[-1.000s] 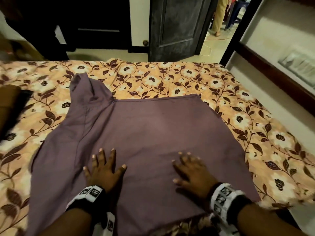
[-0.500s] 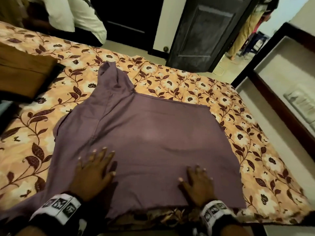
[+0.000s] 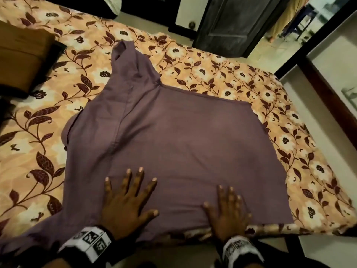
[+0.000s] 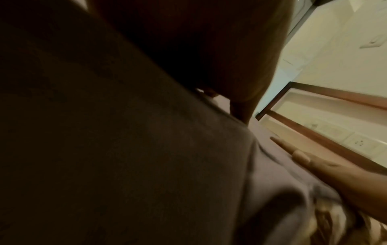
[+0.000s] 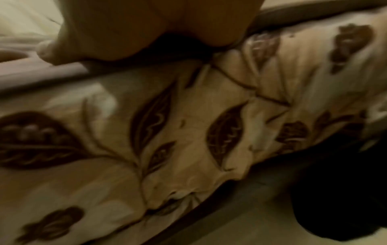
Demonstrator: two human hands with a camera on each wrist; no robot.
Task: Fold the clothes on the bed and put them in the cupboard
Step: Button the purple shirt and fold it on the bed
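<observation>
Purple garment [image 3: 183, 144] lies flat on the floral bed [image 3: 241, 78]. Left hand [image 3: 125, 206] and right hand [image 3: 228, 211] – both pressed flat, fingers straight, gripping nothing.

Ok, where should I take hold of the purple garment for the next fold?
Probably the loose sleeve of the purple garment, at its far tip. It sticks out past the straight folded edge, so pinch it with the left hand, coming from the left, while the right hand lies flat on the near hem.
</observation>
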